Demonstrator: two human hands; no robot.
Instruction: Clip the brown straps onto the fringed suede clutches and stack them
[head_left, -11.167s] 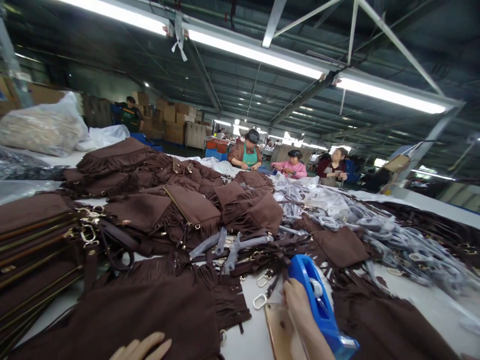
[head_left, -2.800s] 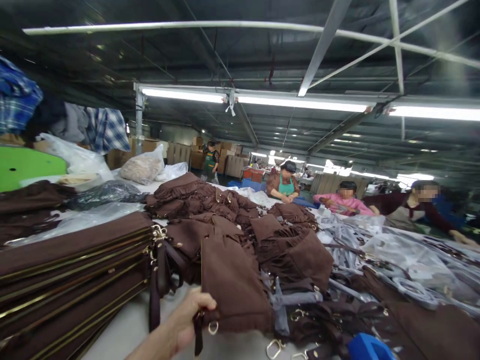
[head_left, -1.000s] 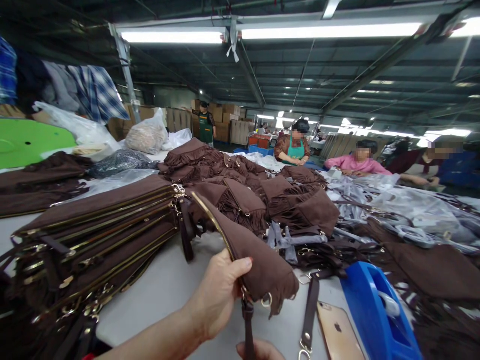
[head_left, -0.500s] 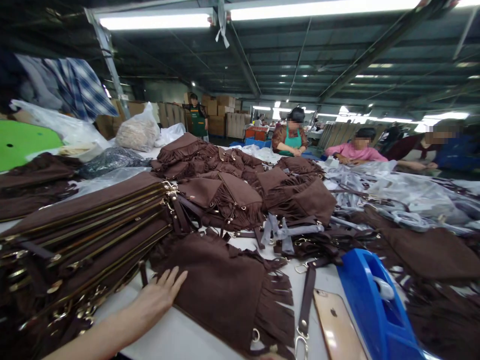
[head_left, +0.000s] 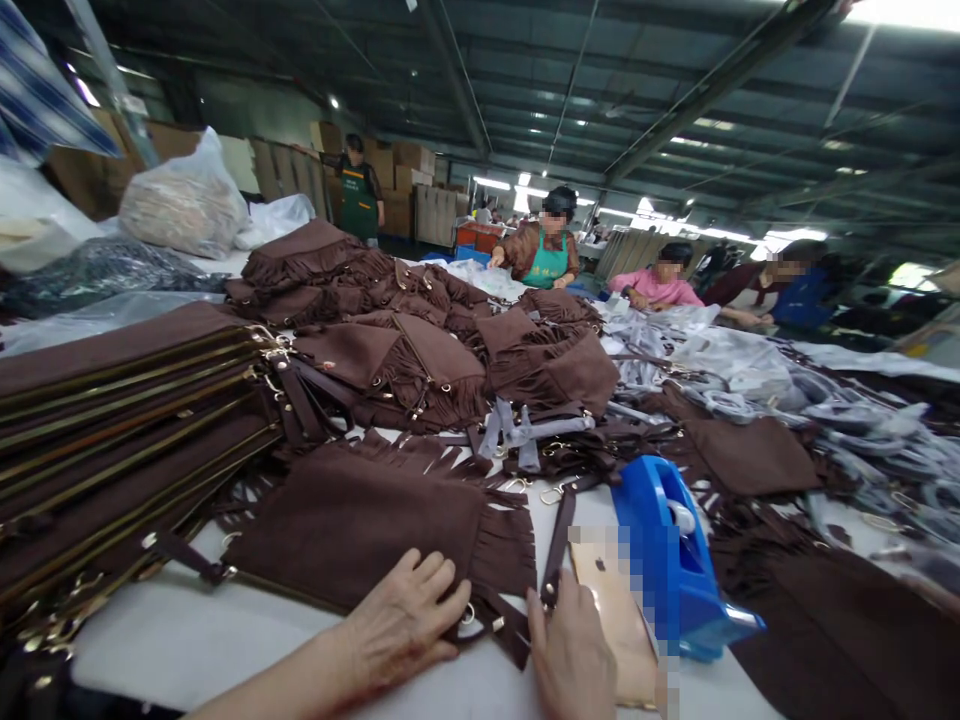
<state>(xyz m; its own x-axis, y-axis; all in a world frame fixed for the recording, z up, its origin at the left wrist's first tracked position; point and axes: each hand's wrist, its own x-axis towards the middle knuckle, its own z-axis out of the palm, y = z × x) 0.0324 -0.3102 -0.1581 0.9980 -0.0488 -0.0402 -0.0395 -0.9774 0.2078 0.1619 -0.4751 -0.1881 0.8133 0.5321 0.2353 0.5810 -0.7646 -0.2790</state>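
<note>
I'm seeing a bag-factory wkshp: brown bags (head_left: 446,350) piled w/in reach, cartons (head_left: 394,185) far left, aproned ppl (head_left: 551,262), metal roof (head_left: 525,75).

White table (head_left: 150,628), surface visible at near left and near centre. On it, near centre, one fringed bag (head_left: 360,520) lies flat. To the right, in order: a strap (head_left: 558,535), a phone (head_left: 616,610) and a blue dispenser (head_left: 664,540), the last two just beside each other. Near left, a stack (head_left: 112,430) of zipped bags. Far centre, a heap (head_left: 442,360) of fringed bags. Far right, wrapped straps (head_left: 750,370), tangled. Near right, dark brown material (head_left: 870,630), detail blurred.
</note>
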